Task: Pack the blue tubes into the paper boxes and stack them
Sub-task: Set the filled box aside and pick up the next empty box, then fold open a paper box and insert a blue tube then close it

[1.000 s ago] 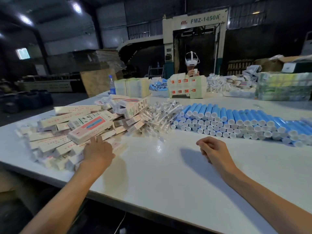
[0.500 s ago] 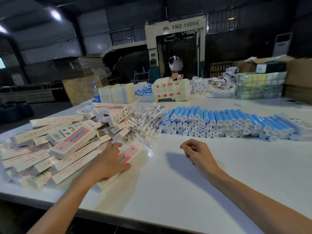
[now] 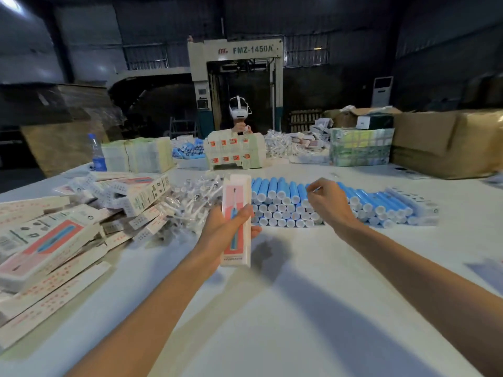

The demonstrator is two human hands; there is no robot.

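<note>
Dim warehouse, corrugated walls (image 3: 163,28); grey machine (image 3: 236,77) behind white table (image 3: 272,308); ceiling lamp (image 3: 9,4).

On the white counter (image 3: 299,308) stand a water bottle (image 3: 97,155) far left and cardboard boxes (image 3: 446,142) right, with a headset-wearing person (image 3: 239,117) and the FMZ-1450A machine (image 3: 236,50) beyond.
</note>
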